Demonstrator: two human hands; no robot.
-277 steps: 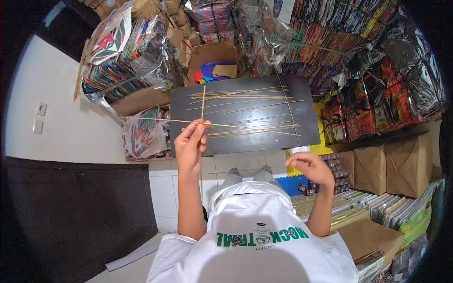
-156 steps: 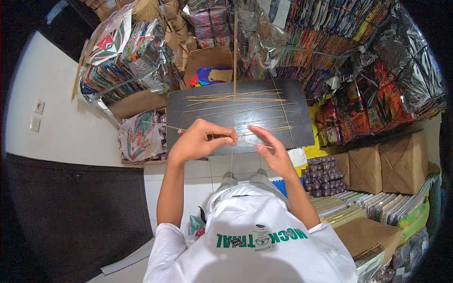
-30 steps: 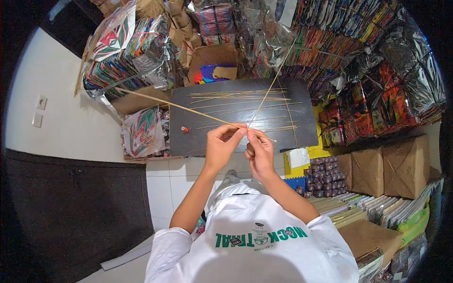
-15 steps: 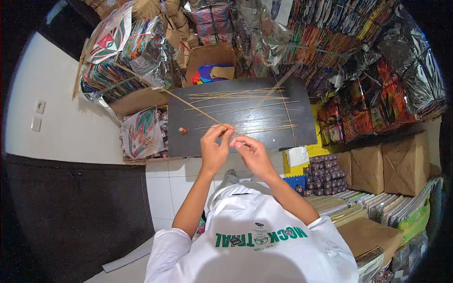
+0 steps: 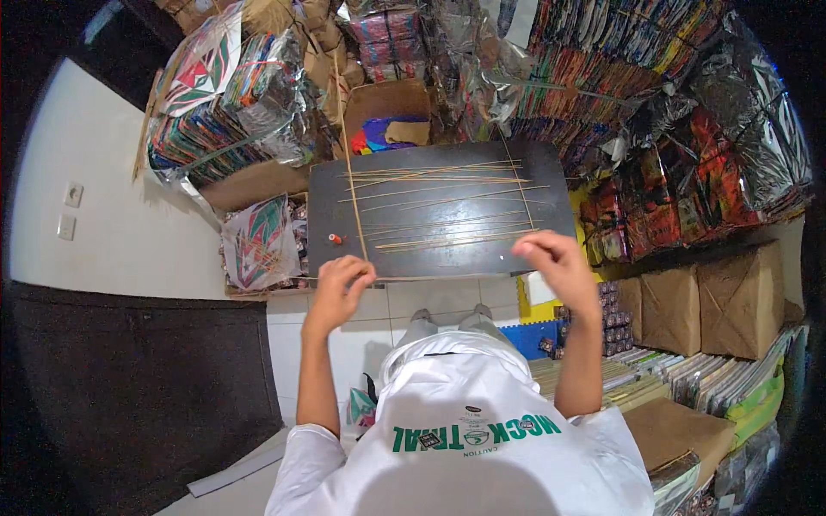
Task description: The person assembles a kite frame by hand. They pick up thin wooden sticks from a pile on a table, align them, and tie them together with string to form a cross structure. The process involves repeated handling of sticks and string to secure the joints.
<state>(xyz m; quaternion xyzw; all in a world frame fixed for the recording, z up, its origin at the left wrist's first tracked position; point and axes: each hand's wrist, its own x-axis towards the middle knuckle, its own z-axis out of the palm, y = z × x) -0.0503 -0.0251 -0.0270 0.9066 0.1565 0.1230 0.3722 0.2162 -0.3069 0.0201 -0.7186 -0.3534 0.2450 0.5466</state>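
My left hand [image 5: 342, 292], at the table's near left edge, is closed on the lower end of a long thin bamboo stick [image 5: 351, 172]. The stick points away from me, across the table's left side and past its far edge. Over the near right corner, my right hand [image 5: 559, 265] is in a pinch, slightly blurred; anything between its fingertips is too fine to make out. Several thin bamboo sticks [image 5: 439, 198] lie roughly crosswise on the dark table [image 5: 331, 206]. A small orange-red spool [image 5: 335, 239] stands just beyond my left hand.
A box with a patterned kite-like sheet [image 5: 258, 245] adjoins the table's left side. Stacked bundles [image 5: 594, 52] in plastic line the far side. On the right stand wrapped brown parcels [image 5: 736, 297], small stacked dark items [image 5: 617, 318] and piled flat sheets [image 5: 680, 370].
My hands have moved apart, the left toward the near left edge and the right toward the right corner. The stick has swung from a leftward slant to point almost straight away.
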